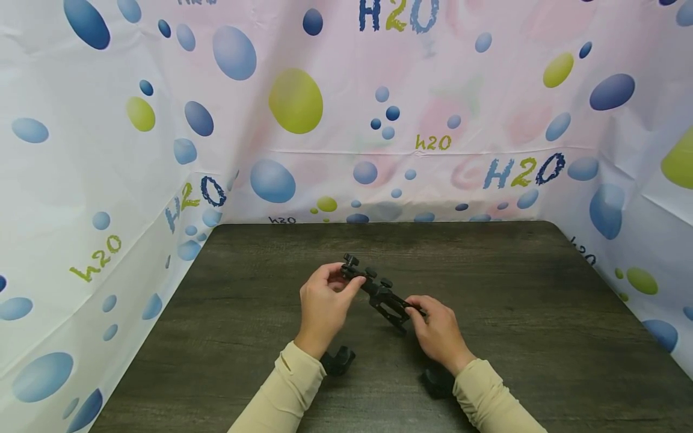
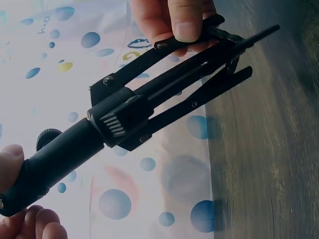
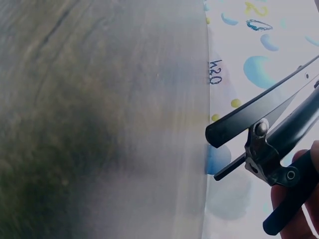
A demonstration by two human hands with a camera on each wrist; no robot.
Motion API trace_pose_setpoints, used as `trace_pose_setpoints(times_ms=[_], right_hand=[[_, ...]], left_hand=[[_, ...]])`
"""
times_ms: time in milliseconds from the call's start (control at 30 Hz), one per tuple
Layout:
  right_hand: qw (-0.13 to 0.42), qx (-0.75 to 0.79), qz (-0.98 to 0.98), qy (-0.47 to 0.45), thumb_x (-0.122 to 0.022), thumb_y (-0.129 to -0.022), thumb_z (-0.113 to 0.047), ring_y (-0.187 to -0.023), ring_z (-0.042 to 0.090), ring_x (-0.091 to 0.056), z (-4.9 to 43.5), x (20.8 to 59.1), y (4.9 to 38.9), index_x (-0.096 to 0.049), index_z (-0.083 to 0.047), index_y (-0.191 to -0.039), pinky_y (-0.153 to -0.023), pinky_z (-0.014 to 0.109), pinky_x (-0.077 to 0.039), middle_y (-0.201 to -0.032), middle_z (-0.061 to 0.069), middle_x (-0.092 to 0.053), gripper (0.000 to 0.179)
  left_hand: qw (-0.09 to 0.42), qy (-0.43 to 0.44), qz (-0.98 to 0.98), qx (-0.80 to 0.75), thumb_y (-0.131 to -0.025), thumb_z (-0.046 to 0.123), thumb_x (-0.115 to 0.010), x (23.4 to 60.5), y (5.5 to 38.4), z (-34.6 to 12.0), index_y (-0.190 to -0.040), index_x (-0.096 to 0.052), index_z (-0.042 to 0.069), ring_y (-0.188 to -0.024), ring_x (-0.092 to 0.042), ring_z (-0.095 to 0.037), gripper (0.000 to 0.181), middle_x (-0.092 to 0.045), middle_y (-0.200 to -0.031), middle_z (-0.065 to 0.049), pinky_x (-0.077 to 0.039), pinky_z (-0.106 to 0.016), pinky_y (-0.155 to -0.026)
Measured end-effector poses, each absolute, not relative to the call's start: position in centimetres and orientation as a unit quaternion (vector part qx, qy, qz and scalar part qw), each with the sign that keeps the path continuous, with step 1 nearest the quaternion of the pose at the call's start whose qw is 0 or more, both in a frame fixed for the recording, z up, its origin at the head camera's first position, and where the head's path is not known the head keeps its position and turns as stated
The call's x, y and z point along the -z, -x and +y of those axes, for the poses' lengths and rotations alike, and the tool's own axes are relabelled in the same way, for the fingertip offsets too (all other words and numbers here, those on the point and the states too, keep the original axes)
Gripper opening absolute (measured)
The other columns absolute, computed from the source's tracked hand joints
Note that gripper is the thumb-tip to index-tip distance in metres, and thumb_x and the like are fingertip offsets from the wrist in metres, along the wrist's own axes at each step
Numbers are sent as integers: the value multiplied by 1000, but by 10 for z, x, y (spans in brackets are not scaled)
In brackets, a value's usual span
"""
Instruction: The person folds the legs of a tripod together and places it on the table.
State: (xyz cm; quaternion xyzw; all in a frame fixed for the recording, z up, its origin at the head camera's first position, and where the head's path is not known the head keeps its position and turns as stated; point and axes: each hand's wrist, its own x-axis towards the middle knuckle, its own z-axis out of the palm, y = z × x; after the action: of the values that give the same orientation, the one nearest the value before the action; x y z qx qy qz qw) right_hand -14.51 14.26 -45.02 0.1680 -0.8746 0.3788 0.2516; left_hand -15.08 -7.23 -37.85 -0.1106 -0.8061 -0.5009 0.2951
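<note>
A small black tripod (image 1: 383,293) is held slantwise above the table, its knobbed head end up and to the left. My left hand (image 1: 325,307) grips the head end between thumb and fingers. With thumb and fingers, my right hand (image 1: 440,334) pinches one leg near the lower end. In the left wrist view, the legs stand partly spread around the centre column (image 2: 65,154), and the right thumb (image 2: 185,22) presses on a leg. The right wrist view shows a metal hinge brace (image 3: 264,157) between the legs, with right fingers (image 3: 296,224) behind one leg.
Below lies a dark wood-grain table (image 1: 243,288) with rounded far corners. A white backdrop (image 1: 346,120) with blue and green spots and H2O lettering rises behind it and at both sides. Black pieces (image 1: 338,361) sit at the wrists beside the beige sleeves (image 1: 287,385).
</note>
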Motion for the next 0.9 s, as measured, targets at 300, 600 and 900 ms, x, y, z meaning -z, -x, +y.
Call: trace_pose_setpoints(times_ms=[300,600,900], right_hand=[[243,-380,-877,-166,-74,-89,-1,-80,15,-65,143,448,144,-72,-10,-96,-65,37,-52,-92,3,-70,12],[240,-375,-880,-164,-73,-88,2,-78,15,-64,143,448,143,-72,-9,-96,-64,37,-51,-93,3,-70,14],[239,-373,-881,-166,-73,-88,3,-85,20,-68,143,448,143,-73,-9,-98,-69,43,-54,-95,3,-70,15]], left_hand=[[321,110,-814,472,-79,12,-88,379,151,-75,-105,-68,-4,-76,-70,-23,37,-68,-94,-12,-58,-35,-70],[336,110,-821,449,-76,12,-89,384,150,-79,-106,-68,-4,-75,-68,-26,40,-68,-93,-13,-58,-37,-69],[338,107,-827,436,-75,12,-90,389,150,-83,-104,-67,-4,-75,-67,-25,40,-67,-93,-12,-58,-38,-68]])
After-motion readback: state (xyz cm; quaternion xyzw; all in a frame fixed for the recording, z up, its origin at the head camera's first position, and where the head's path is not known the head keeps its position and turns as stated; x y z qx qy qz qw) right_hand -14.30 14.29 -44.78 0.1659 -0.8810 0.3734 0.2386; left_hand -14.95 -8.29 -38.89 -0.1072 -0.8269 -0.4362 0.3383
